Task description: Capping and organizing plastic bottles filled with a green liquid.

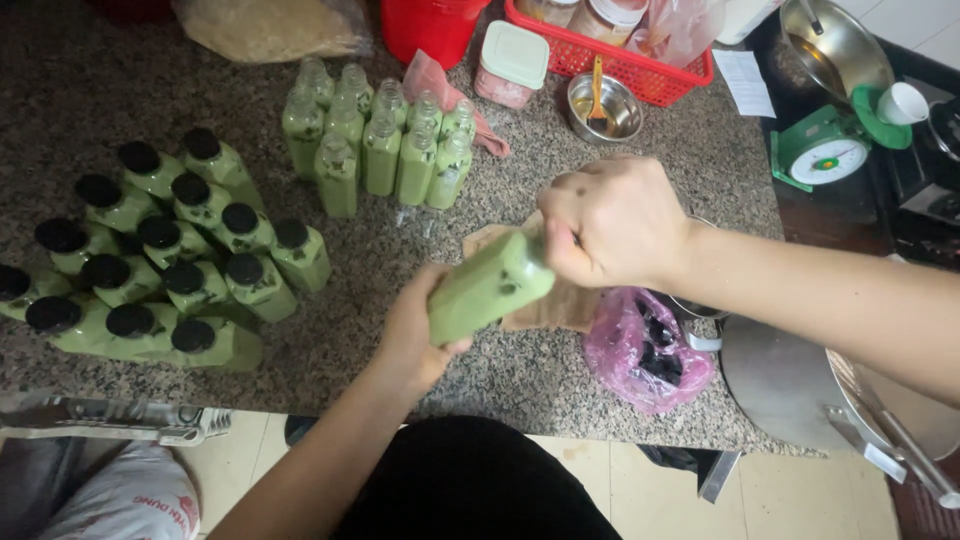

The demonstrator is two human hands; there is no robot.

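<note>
My left hand [412, 335] grips the lower end of a square plastic bottle of green drink [488, 286], held tilted over the granite counter [90, 90]. My right hand [612, 222] is closed around the bottle's top, hiding the neck and any cap. A pink plastic bag with black caps [648, 352] lies just right of the bottle. To the left stands a cluster of green bottles with black caps [165, 265]. Farther back stands a group of green bottles without caps [378, 145].
At the back are a red basket [640, 70], a small steel bowl with a spoon [600, 108], a lidded pink tub [508, 62] and a red bucket [432, 28]. A green kitchen scale [826, 152] and steel pots [800, 375] stand at the right.
</note>
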